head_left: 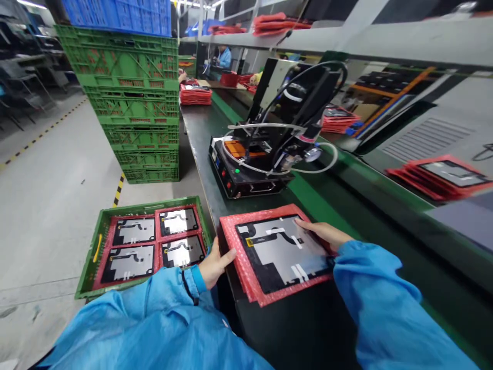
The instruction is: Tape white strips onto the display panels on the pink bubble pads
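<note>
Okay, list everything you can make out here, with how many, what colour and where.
Flat panel: one, silver and black, on the red wrap
Red wrap: layers uncountable, red, on the workbench
Workbench: one, dark, before the person
Machine: one, mostly black, beyond the panel
Crated panels: four, silver and black, in the floor crate
Floor crate: one, green, left of the workbench
Crate stack: about five, green, behind the floor crate
Top crate: at least one, blue, on the stack
Co-worker: at least one, blue clothing, background
Left hand: one, blue sleeve, at the wrap's left edge
Right hand: one, blue sleeve, fingertips on the panel
</note>
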Motion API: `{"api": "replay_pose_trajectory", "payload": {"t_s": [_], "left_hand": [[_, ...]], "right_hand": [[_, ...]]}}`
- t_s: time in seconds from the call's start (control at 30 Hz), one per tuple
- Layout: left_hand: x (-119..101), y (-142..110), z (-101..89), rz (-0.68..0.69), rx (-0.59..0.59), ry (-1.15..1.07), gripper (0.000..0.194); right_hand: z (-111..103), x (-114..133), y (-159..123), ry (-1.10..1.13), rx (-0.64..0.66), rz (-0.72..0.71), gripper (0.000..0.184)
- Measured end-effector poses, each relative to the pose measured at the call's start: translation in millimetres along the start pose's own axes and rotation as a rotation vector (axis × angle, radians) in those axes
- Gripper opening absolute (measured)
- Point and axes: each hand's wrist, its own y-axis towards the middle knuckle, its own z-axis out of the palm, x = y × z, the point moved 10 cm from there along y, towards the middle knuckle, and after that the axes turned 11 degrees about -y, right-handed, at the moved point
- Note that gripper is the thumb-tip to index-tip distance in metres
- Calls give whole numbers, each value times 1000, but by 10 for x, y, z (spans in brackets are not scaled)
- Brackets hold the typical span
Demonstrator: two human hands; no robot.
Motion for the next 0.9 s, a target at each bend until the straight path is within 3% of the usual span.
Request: {"api": "replay_pose_trajectory", "payload": {"t_s": [0.1,0.23,0.4,0.53,0.63,0.7,0.77,0.9], "left_hand": [[8,-107,-75,-32,-6,-140,107],[-104,-273,-401,16,-79,-271,87],[-111,-379,-718,-70,-48,-375,64],[23,-364,-1094,-191,-63,-426,48],[84,-410,-1558,-264,-216,-387,32],[3,-466,-1882,-264,-311,-365,30],[-175,-533,-2201,-222,-384,-354,33],[-645,-747,-2981,-96,-640,-294,38]], "right_hand": [[422,78,-237,62,167,93,43],[836,139,-600,125,190,196,52],[1189,50,-1057,157,105,432,49],[1303,213,-1248,-5,18,423,45],[1517,445,-1182,-116,45,305,41],[1790,685,-1012,-167,121,165,42],[2158,980,-794,-180,215,15,44],[2953,1544,-282,-43,248,-148,31]]}}
